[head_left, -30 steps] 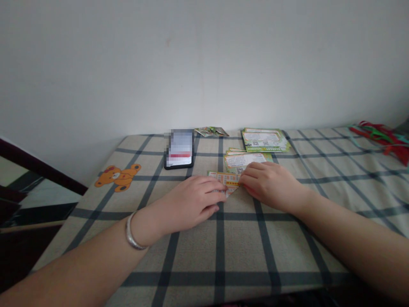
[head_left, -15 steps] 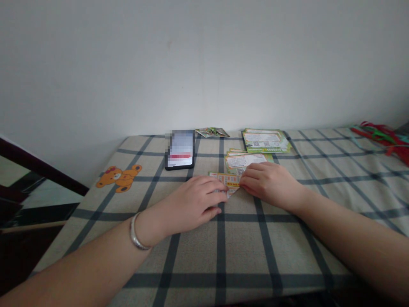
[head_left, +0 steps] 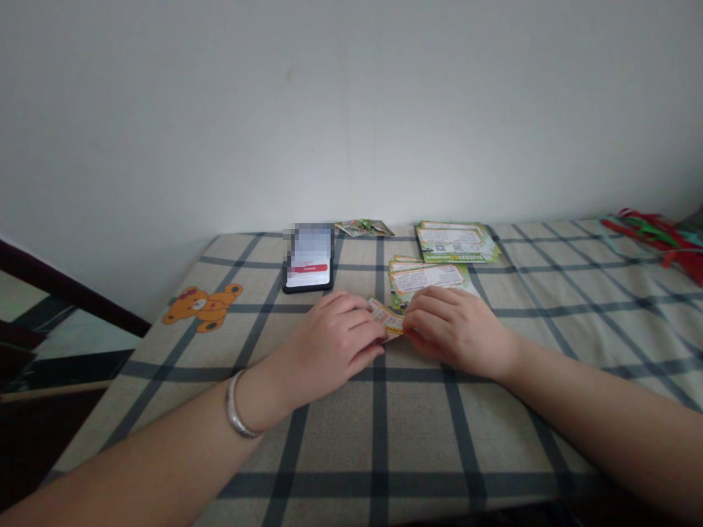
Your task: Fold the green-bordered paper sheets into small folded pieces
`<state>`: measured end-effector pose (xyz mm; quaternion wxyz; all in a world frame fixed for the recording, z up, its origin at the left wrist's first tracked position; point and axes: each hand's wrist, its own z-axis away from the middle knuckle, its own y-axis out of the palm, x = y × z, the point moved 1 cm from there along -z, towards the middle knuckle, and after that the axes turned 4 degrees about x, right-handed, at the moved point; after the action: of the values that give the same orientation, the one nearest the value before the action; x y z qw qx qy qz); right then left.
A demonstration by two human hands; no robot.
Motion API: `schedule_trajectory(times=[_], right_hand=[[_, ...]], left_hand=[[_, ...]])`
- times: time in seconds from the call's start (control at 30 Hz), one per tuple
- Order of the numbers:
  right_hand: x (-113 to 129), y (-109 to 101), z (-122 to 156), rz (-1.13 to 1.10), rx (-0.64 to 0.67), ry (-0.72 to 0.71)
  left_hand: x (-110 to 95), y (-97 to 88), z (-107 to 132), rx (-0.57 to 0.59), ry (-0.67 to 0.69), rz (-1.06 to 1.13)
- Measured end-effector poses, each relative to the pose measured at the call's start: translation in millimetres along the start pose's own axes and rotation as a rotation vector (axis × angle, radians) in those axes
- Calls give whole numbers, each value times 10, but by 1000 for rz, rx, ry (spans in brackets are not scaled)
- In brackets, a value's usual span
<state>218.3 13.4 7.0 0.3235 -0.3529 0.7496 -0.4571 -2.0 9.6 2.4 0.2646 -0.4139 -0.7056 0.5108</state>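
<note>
A small printed card (head_left: pixel 387 319) in yellow, orange and white lies between my hands, partly hidden by them. On its left side, the fingers of my left hand (head_left: pixel 339 340) are curled over it. My right hand (head_left: pixel 458 329) has its fingers bent together at the card's right end, and their tips are hidden. Just behind my right hand is a fanned pile of green-edged printed cards (head_left: pixel 425 278), partly covered by that hand.
A second stack of printed cards (head_left: pixel 453 238) sits near the wall. Left of it are some small crumpled printed pieces (head_left: pixel 365 228) and a phone (head_left: pixel 310 267) with a lit screen. Red and green fabric strips (head_left: pixel 662 241) lie far right on the checked tablecloth (head_left: pixel 340 439).
My right hand has shifted slightly left and toward me. Less of the card shows between my hands, and it appears more tilted. More of the pile behind is uncovered.
</note>
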Motion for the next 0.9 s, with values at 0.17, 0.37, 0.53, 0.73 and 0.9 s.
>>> schedule_trajectory(times=[0.17,0.37,0.53,0.73,0.9], right_hand=[[62,-9,-33,-60,-63,-54],[-5,17,-18,-217,-37,-6],[-85,48,-15,-276,11,63],[-124,84,-40,-292,29,114],[-161,93,-20,-280,-13,48]], left_hand=[[-33,3,-9,19,-41,-85],[-35,5,-4,-5,-58,-144],[2,-8,6,-46,-91,-100],[19,-17,2,-125,-61,-42],[17,-26,-6,-163,-27,-16]])
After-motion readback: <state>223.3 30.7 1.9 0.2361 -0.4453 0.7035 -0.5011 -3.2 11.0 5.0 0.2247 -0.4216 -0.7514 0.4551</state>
